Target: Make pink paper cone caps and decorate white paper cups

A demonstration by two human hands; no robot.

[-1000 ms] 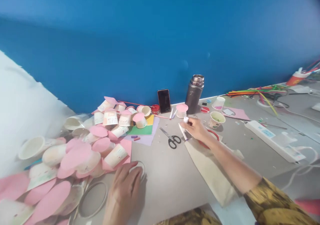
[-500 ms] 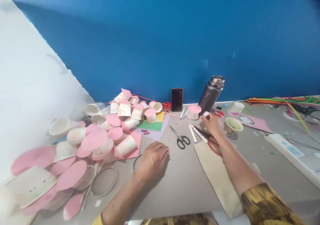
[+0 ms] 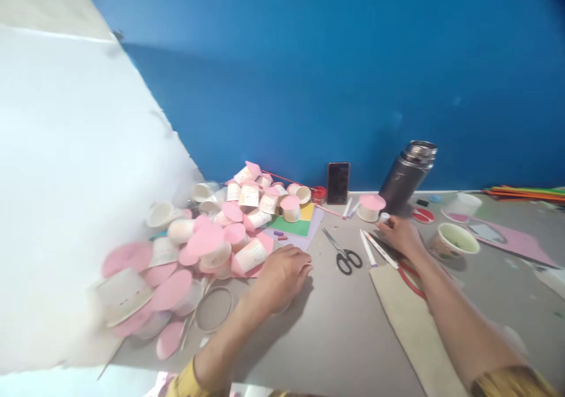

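My right hand point(image 3: 401, 236) is closed around a small white cylinder point(image 3: 385, 217), its end showing beside a paper cup point(image 3: 369, 211) topped with a pink disc. Below that hand lie red-handled scissors point(image 3: 410, 280), partly covered by my wrist, and two white markers point(image 3: 368, 248). My left hand point(image 3: 285, 274) hovers or rests over the table, palm down, fingers curled together; what they hold, if anything, cannot be made out. Black-handled scissors point(image 3: 348, 261) lie between my two hands. Left of my left hand is a heap of pink-and-white paper cups point(image 3: 253, 255).
A dark open flask point(image 3: 401, 179) stands by the blue wall near an upright phone point(image 3: 338, 184). To the right are a green-lined paper cup point(image 3: 457, 241), a white cup point(image 3: 463, 205) and pink paper point(image 3: 516, 242). A beige cloth point(image 3: 410, 326) lies in front.
My view has swung left, so everything sits further right in it. My right hand keeps the white cylinder near the pink-topped cup. My left hand stays curled.
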